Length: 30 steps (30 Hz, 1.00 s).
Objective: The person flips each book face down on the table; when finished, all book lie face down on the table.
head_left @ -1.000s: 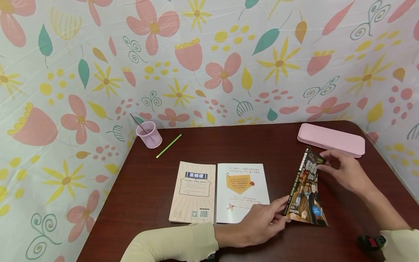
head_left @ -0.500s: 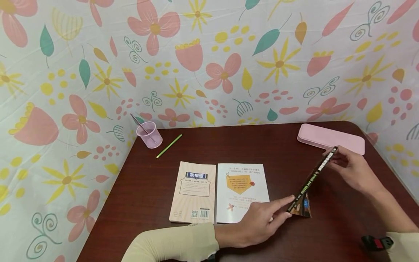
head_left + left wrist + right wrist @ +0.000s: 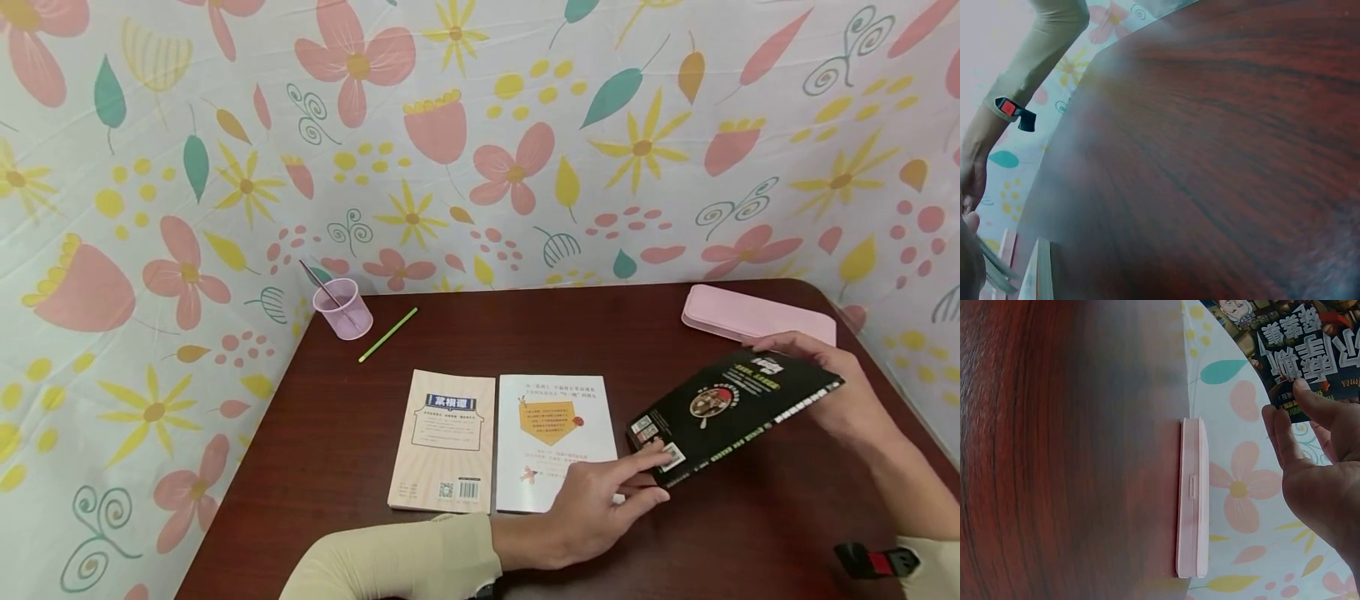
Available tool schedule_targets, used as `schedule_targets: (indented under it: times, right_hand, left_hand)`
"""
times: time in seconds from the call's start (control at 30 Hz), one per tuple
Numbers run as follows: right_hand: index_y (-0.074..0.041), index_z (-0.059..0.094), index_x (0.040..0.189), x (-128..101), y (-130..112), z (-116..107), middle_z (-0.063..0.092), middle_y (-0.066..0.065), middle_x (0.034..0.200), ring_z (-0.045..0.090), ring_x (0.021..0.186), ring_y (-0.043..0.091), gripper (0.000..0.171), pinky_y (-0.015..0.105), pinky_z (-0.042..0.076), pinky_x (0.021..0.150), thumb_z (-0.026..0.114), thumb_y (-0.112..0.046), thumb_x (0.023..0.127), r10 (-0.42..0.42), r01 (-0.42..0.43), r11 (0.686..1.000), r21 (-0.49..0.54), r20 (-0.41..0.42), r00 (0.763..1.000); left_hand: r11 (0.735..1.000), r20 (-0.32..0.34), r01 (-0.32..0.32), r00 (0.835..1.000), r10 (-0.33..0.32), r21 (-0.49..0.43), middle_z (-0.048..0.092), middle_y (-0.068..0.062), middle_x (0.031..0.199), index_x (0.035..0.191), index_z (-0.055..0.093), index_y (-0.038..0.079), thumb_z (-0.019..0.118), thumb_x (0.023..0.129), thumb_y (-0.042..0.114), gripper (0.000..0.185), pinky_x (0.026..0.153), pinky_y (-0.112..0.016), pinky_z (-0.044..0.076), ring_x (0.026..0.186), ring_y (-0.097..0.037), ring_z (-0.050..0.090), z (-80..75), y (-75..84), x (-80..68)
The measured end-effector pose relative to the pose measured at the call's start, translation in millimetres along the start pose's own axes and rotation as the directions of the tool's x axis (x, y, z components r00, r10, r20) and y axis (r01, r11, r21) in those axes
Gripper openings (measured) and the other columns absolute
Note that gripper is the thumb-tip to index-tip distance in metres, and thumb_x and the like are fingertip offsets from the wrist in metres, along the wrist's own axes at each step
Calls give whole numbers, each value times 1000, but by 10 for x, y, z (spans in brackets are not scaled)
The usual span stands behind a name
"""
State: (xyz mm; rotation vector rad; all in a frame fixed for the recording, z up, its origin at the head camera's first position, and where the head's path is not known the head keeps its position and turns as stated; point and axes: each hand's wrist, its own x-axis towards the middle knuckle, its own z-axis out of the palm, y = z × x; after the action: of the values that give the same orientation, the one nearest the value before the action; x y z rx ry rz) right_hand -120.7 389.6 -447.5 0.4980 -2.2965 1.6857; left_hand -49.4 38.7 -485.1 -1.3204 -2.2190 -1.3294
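Black book (image 3: 731, 415) now tips back-cover-up, right of the white book (image 3: 553, 440); a second ago it stood on edge. Right hand (image 3: 840, 392) grips its far edge; left hand (image 3: 600, 508), fingers straight, presses the near corner. Flip looks nearly complete.

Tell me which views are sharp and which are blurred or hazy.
Head view: evenly lit and sharp, print readable on the black book between the left hand and the right hand. Left wrist view: hazy and soft, table grain smeared. Right wrist view: table blurred at left, pink case and book cover sharper.

Black book (image 3: 738, 402) – dark red table (image 3: 525, 333) – pink case (image 3: 757, 318).
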Motion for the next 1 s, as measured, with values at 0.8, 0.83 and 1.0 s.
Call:
schedule_targets:
  times: [0.8, 0.83, 1.0]
  right_hand:
    - [12, 45, 153, -53, 49, 3, 65, 11, 146, 72, 117, 16, 56, 30, 63, 78, 40, 27, 99, 82, -134, 758, 638, 110, 990]
    - [12, 43, 154, -56, 57, 9, 65, 11, 147, 71, 118, 17, 56, 30, 63, 79, 40, 27, 100, 75, -132, 749, 649, 116, 990]
    - [13, 42, 155, -79, 92, 25, 65, 12, 146, 72, 117, 18, 52, 30, 63, 80, 32, 22, 105, 40, -128, 719, 683, 144, 989]
  left_hand:
    - [953, -68, 189, 975, -210, -237, 68, -7, 141, 135, 71, 2, 87, 88, 6, 50, 87, -17, 57, 111, -3, 72, 25, -55, 13]
    - [957, -73, 187, 975, -208, -223, 68, -6, 141, 135, 71, 2, 88, 88, 6, 50, 87, -17, 57, 110, -2, 72, 29, -59, 11]
    - [967, -89, 183, 976, -201, -179, 69, -5, 140, 135, 71, 2, 88, 88, 7, 50, 86, -16, 56, 109, -1, 72, 37, -79, -10]
